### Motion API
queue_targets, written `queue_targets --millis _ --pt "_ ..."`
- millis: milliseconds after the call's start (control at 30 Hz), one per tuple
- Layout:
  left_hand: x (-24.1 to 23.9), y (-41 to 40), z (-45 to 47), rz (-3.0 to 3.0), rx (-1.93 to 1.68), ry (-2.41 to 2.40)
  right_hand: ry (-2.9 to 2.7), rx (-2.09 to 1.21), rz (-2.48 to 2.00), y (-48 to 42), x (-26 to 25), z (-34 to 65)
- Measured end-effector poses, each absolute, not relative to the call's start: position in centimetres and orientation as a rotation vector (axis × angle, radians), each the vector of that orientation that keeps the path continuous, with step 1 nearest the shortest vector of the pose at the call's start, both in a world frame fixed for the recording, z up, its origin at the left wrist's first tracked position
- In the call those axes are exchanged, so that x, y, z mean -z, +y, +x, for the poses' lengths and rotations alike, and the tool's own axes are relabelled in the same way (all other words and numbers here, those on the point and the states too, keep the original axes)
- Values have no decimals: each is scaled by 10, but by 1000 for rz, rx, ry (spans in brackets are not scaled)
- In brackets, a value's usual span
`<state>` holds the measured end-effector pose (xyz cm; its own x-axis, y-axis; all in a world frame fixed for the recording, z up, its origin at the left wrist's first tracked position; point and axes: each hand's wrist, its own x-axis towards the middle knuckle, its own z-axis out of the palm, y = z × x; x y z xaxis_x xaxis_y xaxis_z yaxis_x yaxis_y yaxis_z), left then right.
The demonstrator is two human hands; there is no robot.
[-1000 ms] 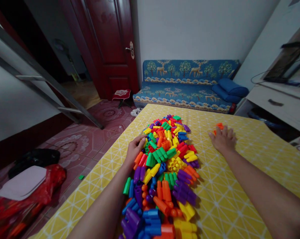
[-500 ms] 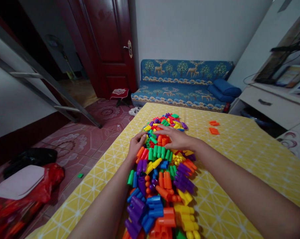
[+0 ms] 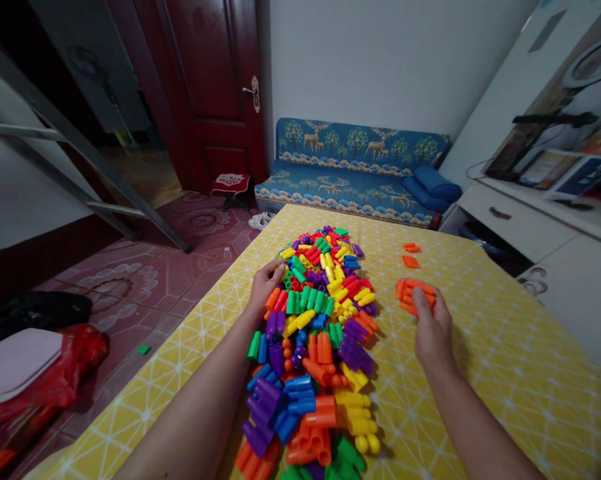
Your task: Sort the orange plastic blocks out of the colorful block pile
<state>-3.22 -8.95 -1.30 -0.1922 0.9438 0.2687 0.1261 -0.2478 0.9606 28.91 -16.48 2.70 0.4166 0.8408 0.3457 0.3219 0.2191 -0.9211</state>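
A long heap of coloured plastic tube blocks (image 3: 320, 333) runs down the middle of a yellow patterned tablecloth (image 3: 480, 347). My left hand (image 3: 263, 288) rests on the heap's left edge, fingers curled against the blocks near its far end. To the right of the heap, my right hand (image 3: 430, 327) is closed on an orange block (image 3: 414, 295) and holds it just above the cloth. Two more orange blocks (image 3: 410, 255) lie apart on the cloth farther back.
A blue patterned sofa (image 3: 355, 180) stands beyond the table, a dark red door (image 3: 210, 87) to its left. White drawers (image 3: 520, 220) run along the right. On the tiled floor at left lie a red bag (image 3: 40, 380) and a small green block (image 3: 143, 349).
My right hand left the far right of the cloth, reached into the heap, and now has drawn back to the right holding an orange block. My left hand stayed at the heap's edge.
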Motion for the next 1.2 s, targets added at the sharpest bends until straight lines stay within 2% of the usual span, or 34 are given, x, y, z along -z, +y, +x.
queue_targets --millis 100,167,300,467,567,700,900,1100,1200 --pt "13 -89 -33 1377 -1514 1313 -1131 -437 -1591 -177 0 327" --pt "12 -89 -34 1382 -1501 1331 -1055 -292 -1562 -180 10 339" --pt "13 -89 -35 1378 -1493 1317 -1018 -106 -1529 -181 14 347" --pt "11 -90 -36 1343 -1463 1323 -1205 131 -1804 -178 20 351" --pt "10 -90 -35 1344 -1478 1338 -1308 109 -1966 -173 29 355" --pt "10 -90 -34 1317 -1482 1324 -1396 37 -1803 -164 38 364" --pt "7 -93 -33 1373 -1475 1353 -1313 264 -1572 -135 29 383" --pt "10 -91 -35 1380 -1478 1344 -1700 268 -1961 -107 23 385" --pt "12 -91 -35 1378 -1473 1343 -1712 202 -1968 -96 18 389"
